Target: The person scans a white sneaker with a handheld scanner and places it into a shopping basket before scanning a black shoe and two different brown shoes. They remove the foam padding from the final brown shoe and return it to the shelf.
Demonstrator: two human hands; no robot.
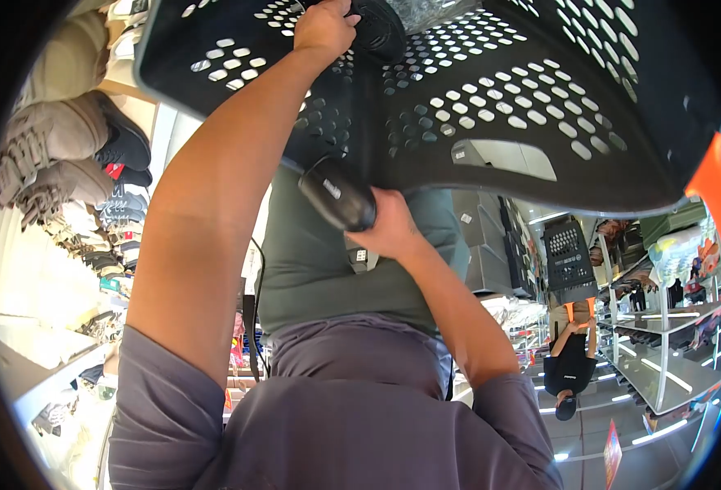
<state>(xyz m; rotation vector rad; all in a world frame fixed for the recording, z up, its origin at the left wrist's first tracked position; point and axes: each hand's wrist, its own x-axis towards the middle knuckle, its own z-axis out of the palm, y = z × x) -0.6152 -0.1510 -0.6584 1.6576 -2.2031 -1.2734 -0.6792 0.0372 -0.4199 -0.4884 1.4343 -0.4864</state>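
Note:
My left hand (pixel 325 28) reaches over the black basket at the top edge, fingers curled against a black shoe (pixel 379 33) that looks to be in its grip. Part of that hand is cut off by the frame. Lower down, in front of my legs, my right hand (pixel 389 224) is closed around another black shoe (pixel 338 196), which has a rounded end and a small pale logo. A grey piece with a white label (pixel 361 256) shows just under this hand. The black perforated shopping basket (pixel 507 175) is tilted, its cut-out grip near my right hand.
Clear plastic wrap (pixel 442 12) lies in the basket, and an orange handle (pixel 710 163) rises at its right. Shelves of shoes (pixel 58 139) stand close on my left. At right, a person (pixel 571 359) in dark clothes holds another basket (pixel 569 253) near a glass-shelved rack (pixel 662 327).

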